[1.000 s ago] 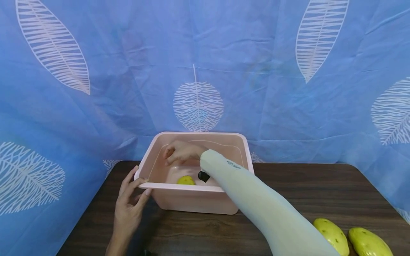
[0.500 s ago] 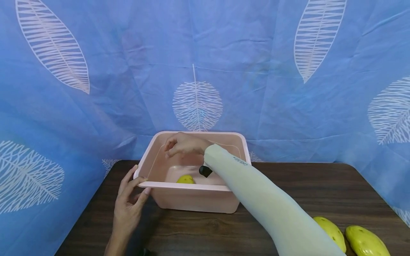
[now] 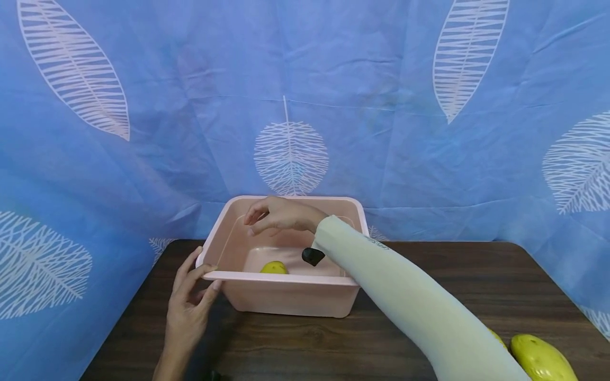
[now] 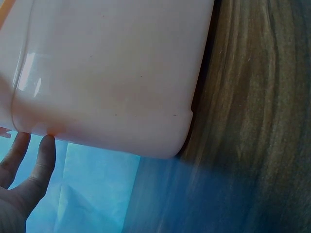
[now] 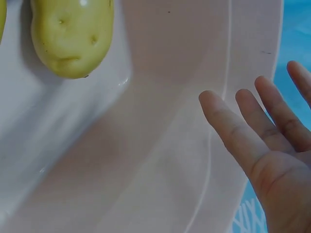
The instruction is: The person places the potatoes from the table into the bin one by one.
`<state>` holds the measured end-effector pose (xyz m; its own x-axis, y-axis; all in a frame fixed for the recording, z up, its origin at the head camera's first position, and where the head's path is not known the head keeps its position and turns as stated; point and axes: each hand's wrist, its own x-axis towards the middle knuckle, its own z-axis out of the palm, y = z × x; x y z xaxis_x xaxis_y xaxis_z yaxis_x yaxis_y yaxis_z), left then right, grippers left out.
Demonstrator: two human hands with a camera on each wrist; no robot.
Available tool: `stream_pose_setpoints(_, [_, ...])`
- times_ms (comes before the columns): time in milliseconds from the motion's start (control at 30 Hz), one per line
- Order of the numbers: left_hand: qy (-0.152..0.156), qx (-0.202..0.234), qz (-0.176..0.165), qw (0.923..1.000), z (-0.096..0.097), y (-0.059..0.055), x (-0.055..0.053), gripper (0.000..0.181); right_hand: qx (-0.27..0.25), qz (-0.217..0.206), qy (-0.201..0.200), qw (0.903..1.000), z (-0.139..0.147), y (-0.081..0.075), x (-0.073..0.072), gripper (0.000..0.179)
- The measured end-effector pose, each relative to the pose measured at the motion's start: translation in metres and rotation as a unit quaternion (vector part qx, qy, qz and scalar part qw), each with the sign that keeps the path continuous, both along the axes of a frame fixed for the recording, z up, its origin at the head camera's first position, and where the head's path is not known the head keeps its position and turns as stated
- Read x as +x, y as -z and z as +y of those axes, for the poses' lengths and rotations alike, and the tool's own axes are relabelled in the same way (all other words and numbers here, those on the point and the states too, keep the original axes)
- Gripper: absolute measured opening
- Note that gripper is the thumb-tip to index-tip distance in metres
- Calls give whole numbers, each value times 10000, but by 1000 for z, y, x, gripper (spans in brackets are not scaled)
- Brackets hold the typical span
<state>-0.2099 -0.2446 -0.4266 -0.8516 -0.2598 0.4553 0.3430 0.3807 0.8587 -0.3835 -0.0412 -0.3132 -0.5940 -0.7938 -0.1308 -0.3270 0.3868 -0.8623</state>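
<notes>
A pink plastic tub (image 3: 290, 299) stands on the dark wooden table. My left hand (image 3: 188, 309) grips its near left corner, fingers at the rim and thumb below it; the left wrist view shows fingertips (image 4: 47, 145) against the outer wall. Over the inside of the tub hovers my right hand (image 3: 286, 216), holding nothing, its fingers loosely spread. Below it a yellow potato (image 3: 274, 268) lies on the tub's floor, partly hidden by the front rim. The right wrist view shows this dimpled potato (image 5: 73, 39) apart from the fingers, plus a sliver of another yellow thing (image 5: 2, 19).
Two more yellow potatoes lie at the table's near right: one potato (image 3: 542, 357) in plain sight, the other potato (image 3: 497, 337) mostly behind the right sleeve (image 3: 400, 296). A blue cloth with white leaf prints (image 3: 362, 153) hangs behind the table (image 3: 429, 264).
My right hand has risen a little and drawn to the right, its fingers loosening. The left hand keeps its place on the rim. The right sleeve now covers more of one outside potato.
</notes>
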Motion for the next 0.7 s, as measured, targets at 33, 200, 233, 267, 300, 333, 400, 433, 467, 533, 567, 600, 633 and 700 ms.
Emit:
stream_pose_setpoints(33, [0, -5, 0, 10000, 0, 0, 0, 34, -24, 6, 2, 10000, 2, -1, 1, 29])
stream_pose_setpoints(200, [17, -42, 27, 10000, 0, 0, 0, 34, -160, 176, -37, 9997, 13, -9, 5, 32])
stream_pose_setpoints(233, [17, -43, 27, 10000, 0, 0, 0, 34, -193, 198, -40, 9996, 15, -11, 6, 32])
stream_pose_setpoints(267, [12, -51, 15, 10000, 0, 0, 0, 34, -233, 181, -39, 9996, 18, -12, 7, 33])
stream_pose_setpoints(300, [6, -45, 1, 10000, -1, 0, 0, 34, -256, 178, -37, 9995, 21, -14, 9, 33])
stream_pose_setpoints(333, [11, -43, 2, 10000, -1, 0, 0, 33, -275, 154, -16, 9995, 24, -14, 10, 33])
stream_pose_setpoints(400, [30, -67, 21, 10000, -1, 0, 0, 33, -313, 98, 58, 9994, 31, -16, 13, 32])
stream_pose_setpoints(433, [36, -84, 37, 10000, -1, 0, 0, 33, -334, 53, 104, 9994, 35, -17, 15, 32])
stream_pose_setpoints(467, [46, -92, 58, 9999, -1, 0, 0, 33, -364, 32, 138, 9992, 39, -18, 17, 31])
stream_pose_setpoints(533, [45, -123, 96, 9999, -1, 0, -1, 33, -448, 37, 212, 9988, 48, -19, 20, 32])
stream_pose_setpoints(567, [38, -139, 102, 9998, -1, 0, 0, 33, -510, 29, 233, 9984, 52, -21, 21, 32])
stream_pose_setpoints(600, [24, -140, 101, 9998, -1, 0, 0, 34, -545, 45, 239, 9982, 56, -22, 23, 32])
stream_pose_setpoints(633, [-12, -148, 74, 9999, -1, 0, 0, 34, -577, 52, 234, 9980, 60, -24, 24, 33])
stream_pose_setpoints(700, [-65, -143, 25, 9999, 0, 1, 1, 35, -646, 60, 216, 9977, 68, -26, 28, 34])
